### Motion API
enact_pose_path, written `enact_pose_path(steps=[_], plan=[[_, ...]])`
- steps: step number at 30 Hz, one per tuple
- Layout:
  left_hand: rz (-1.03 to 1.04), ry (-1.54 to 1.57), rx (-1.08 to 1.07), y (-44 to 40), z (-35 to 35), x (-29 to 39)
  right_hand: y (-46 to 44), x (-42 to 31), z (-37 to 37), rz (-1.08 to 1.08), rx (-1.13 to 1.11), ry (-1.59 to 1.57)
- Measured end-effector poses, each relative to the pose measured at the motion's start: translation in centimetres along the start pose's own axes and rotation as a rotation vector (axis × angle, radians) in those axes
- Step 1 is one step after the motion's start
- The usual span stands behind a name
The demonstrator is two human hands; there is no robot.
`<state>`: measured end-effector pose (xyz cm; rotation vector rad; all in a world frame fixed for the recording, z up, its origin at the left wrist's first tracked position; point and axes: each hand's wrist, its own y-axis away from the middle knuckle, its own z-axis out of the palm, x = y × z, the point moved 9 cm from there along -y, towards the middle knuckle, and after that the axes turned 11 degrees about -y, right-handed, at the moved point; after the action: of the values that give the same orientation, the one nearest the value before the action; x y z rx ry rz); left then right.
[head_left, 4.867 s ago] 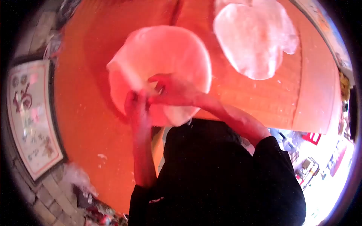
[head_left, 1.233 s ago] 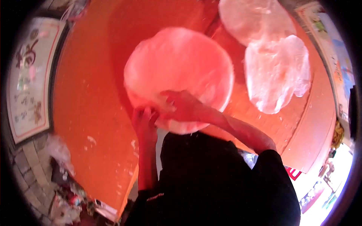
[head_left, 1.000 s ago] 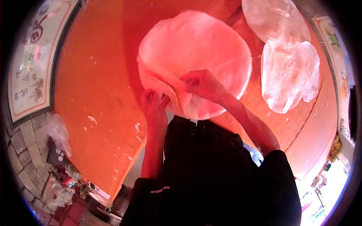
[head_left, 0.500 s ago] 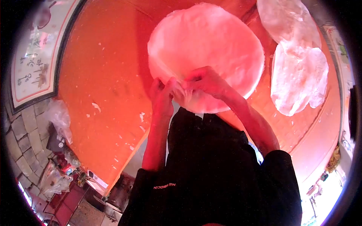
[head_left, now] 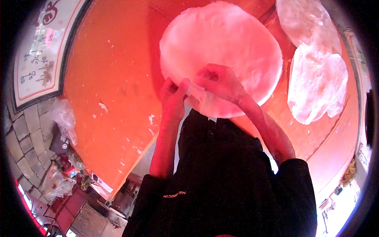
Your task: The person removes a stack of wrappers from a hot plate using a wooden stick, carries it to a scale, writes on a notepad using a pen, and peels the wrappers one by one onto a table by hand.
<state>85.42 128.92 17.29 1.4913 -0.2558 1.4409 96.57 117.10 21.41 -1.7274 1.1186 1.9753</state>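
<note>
A large round pale sheet [head_left: 225,43], tinted pink by the light, lies at the near edge of the orange table [head_left: 114,79]. My left hand [head_left: 173,93] pinches the sheet's near-left edge between thumb and fingers. Close to its right, my right hand [head_left: 221,83] has its fingers curled together on the same edge, where a small flap of the sheet shows between the two hands. What exactly the right fingertips grip is hidden. The sheet's near edge hangs slightly toward my dark clothing.
Two more pale, irregular sheets lie at the right, the nearer one [head_left: 316,85] overlapping the farther one [head_left: 308,23]. A framed panel with writing [head_left: 41,51] stands at the left. Plastic bags [head_left: 57,183] and a reddish stool [head_left: 67,209] are at lower left. Small white scraps dot the table.
The folded, bunched part at the sheet's near-left edge now lies flatter. Both hands have come closer together along that edge. The view has shifted, so the sheet appears farther up and right.
</note>
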Motion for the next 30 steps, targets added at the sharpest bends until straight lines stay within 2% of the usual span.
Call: enact_pose_path(steps=[2,5,7,8,10,11,13,17,19,20,22,23,25,28,30], plan=[[0.04,-0.088,-0.01,-0.4,-0.3,0.0,-0.2,-0.5,0.4,-0.047,-0.001,0.016],[0.084,-0.209,-0.044,-0.3,0.0,0.1,-1.0,-1.9,-0.5,-0.141,0.059,0.199],[0.09,-0.248,-0.061,-0.2,0.2,0.2,-1.5,-0.5,0.4,0.002,-0.07,-0.068],[0.08,-0.18,-0.066,-0.2,0.3,0.1,-1.4,-0.7,0.4,0.003,-0.07,-0.068],[0.072,-0.11,-0.069,-0.4,0.2,-0.4,-1.0,-2.2,0.0,-0.107,0.025,0.093],[0.095,-0.104,-0.054,-0.5,-0.1,-0.7,-1.0,-2.0,0.2,-0.104,0.02,0.093],[0.115,-0.098,-0.042,-1.1,-0.5,-1.2,-0.5,-2.8,0.7,-0.272,-0.021,0.221],[0.13,-0.208,-0.046,-1.3,-0.6,-0.4,-1.2,-1.6,-0.8,-0.218,0.044,0.259],[0.155,-0.291,-0.05,-0.9,-0.3,0.4,-0.8,-2.0,-1.2,-0.089,0.051,0.091],[0.09,-0.221,-0.012,-0.8,-0.2,0.2,-0.7,-1.7,-1.1,-0.046,0.058,0.034],[0.02,-0.158,0.028,-0.6,0.0,0.1,-0.4,-2.5,0.8,-0.296,0.113,0.299],[0.012,-0.106,0.029,-0.5,0.0,0.3,-0.5,-2.5,0.3,-0.297,0.114,0.295],[0.007,-0.053,0.033,-0.8,-0.1,0.2,-1.1,-1.4,0.3,-0.15,-0.114,0.134],[0.028,-0.066,0.007,-1.4,0.3,-0.1,-0.5,-1.7,0.1,-0.06,-0.106,0.003],[-0.024,-0.069,-0.007,-1.4,0.5,-0.2,-0.7,-1.1,0.1,-0.089,-0.07,0.023]])
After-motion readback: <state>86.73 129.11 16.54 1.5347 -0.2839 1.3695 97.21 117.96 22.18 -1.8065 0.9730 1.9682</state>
